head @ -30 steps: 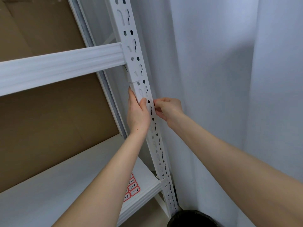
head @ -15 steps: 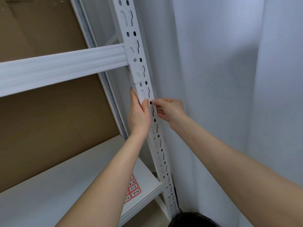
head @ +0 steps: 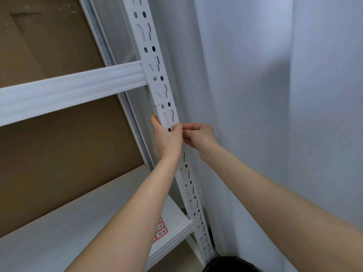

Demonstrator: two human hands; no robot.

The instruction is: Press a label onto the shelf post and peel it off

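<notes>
A white slotted metal upright (head: 155,71) of a shelving rack runs from the top centre down to the floor. My left hand (head: 167,140) grips this upright just below a joint in the post, fingers wrapped behind it and thumb on its front face. My right hand (head: 198,135) is at the post's right edge at the same height, fingers curled and pinching something small against a hole; what it pinches is too small to tell. A white horizontal beam (head: 68,91) joins the upright above my hands.
A white shelf board (head: 78,222) lies below, with red-bordered labels (head: 161,231) near its right corner. Brown cardboard (head: 59,154) backs the rack. A white curtain (head: 275,114) hangs on the right. A dark object (head: 229,265) sits at the bottom edge.
My left thumb has shifted further across the post's front face, and my right hand's fingertips have closed in on the post's edge beside it. Both hands stay at the same height.
</notes>
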